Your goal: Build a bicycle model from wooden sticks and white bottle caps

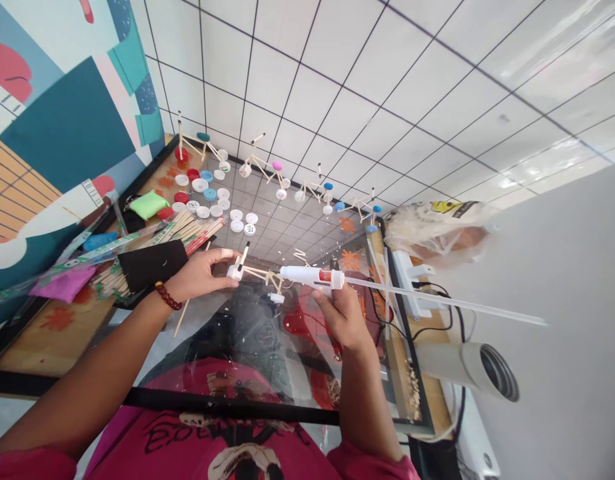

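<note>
My left hand (200, 275) pinches a white bottle-cap wheel at the left end of a small bicycle model (256, 271) made of thin wooden sticks. A black-tipped stick rises from that wheel like a handlebar, and another white cap (276, 298) sits at the model's right end. In my right hand (346, 319) is a white hot glue gun (307, 275), gripped by its handle. Its nozzle points left, close above the model's right end; whether they touch I cannot tell. A long clear glue stick (447, 300) sticks out of the gun's back.
Several similar stick-and-cap models (254, 160) line the glass table's far edge. Loose bottle caps (210, 194) lie at the back left, near bundled sticks (187, 230) and a black card (152, 265). On the right are a power strip (410, 283), cables and a plastic bag (437, 233).
</note>
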A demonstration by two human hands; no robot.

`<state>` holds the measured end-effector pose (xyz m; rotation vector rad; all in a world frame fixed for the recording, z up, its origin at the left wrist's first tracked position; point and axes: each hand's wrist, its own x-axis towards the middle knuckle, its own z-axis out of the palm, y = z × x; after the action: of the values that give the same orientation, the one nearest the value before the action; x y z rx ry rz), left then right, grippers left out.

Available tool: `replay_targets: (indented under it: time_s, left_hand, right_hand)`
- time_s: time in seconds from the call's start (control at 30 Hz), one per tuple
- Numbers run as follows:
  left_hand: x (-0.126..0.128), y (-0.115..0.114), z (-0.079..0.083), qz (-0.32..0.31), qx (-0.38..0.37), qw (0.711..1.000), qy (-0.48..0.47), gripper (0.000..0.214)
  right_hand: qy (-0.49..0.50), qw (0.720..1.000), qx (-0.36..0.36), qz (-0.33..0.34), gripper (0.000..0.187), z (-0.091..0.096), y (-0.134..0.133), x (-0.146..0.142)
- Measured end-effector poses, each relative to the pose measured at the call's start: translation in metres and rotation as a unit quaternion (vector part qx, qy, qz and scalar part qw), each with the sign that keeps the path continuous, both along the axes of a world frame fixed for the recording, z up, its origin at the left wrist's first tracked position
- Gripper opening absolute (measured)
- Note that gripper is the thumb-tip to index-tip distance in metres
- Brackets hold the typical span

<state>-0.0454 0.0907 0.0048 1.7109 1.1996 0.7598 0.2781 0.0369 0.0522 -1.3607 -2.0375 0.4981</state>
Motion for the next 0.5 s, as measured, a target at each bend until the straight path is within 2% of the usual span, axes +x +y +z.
replay_targets:
  time_s: [0.2, 0.5]
  left_hand:
    - [-0.0004, -0.0003, 0.0010, 0.005, 0.000, 1.000, -0.001, 0.061]
    - [-0.0003, -0.0003, 0.0005, 0.002, -0.002, 1.000, -0.006, 0.060]
  right_hand:
    - [-0.007, 1.000, -0.021, 0.004, 0.026, 0.0006, -0.0015, 0.0017]
    - [-0.010, 1.000, -0.003, -0.007, 0.023, -0.0018, -0.0006, 0.0067]
